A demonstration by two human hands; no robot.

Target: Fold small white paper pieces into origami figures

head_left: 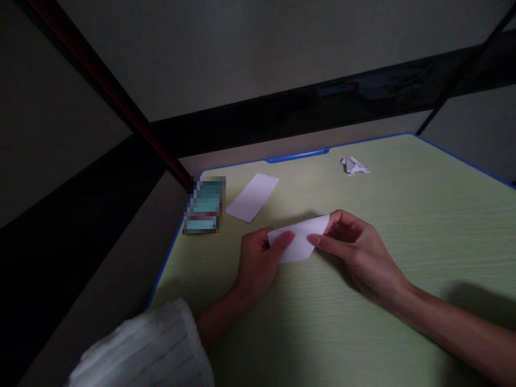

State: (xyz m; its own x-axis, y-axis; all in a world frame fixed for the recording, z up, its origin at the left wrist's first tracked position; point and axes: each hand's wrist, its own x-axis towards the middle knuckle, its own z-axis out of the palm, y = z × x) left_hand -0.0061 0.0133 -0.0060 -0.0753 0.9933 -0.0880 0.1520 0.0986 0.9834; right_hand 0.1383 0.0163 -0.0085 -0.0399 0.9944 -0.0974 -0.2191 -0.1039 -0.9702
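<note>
A small white slip of paper [298, 240] is held just above the pale green table [403, 226], near its middle. My left hand [258, 263] pinches the paper's left end, thumb on top. My right hand [358, 252] grips the right end, its fingers curled round the upper corner and lower edge. The paper looks bent or partly folded between the two hands. A white knitted sleeve [149, 349] covers my left forearm; my right forearm is bare.
A second flat white slip [252, 197] lies behind my left hand. A blurred teal card or box [204, 206] sits at the table's left edge. A small folded white paper figure [353, 165] rests at the back. The table has a blue rim [298, 156].
</note>
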